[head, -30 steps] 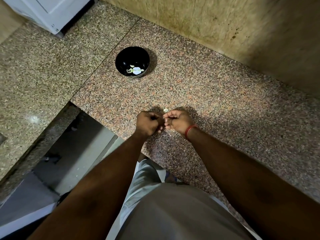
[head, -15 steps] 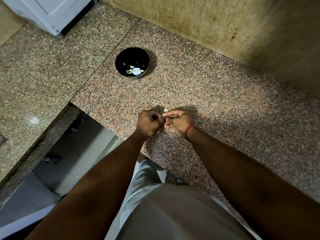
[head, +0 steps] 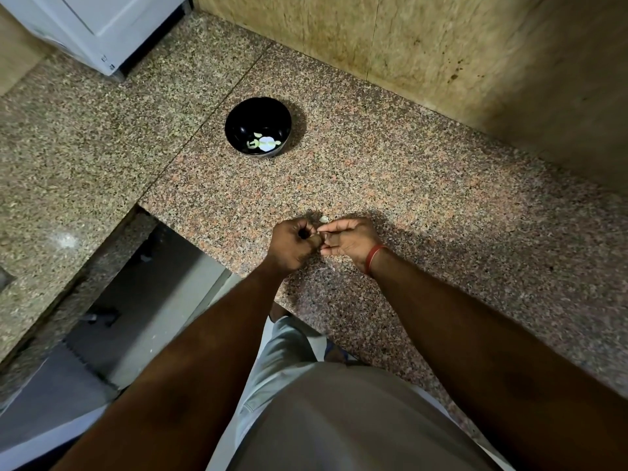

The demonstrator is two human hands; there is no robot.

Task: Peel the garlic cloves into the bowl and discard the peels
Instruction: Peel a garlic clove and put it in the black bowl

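Note:
A black bowl [head: 258,110] stands on the granite counter and holds a few pale peeled garlic pieces [head: 264,143]. Nearer me, my left hand [head: 292,246] and my right hand [head: 350,239] meet fingertip to fingertip just above the counter. Both pinch one small garlic clove, which their fingers almost fully hide. A small pale garlic piece [head: 324,219] lies on the counter just beyond my right fingertips. My right wrist wears a red thread band.
The speckled granite counter [head: 441,198] runs along a tan wall at the back and right. Its front edge drops to the floor at the lower left. A white appliance [head: 102,25] stands at the top left corner.
Both hands stay together in the same spot, with the fingers working slightly on the clove. The view has shifted a little, so the bowl sits lower in the frame.

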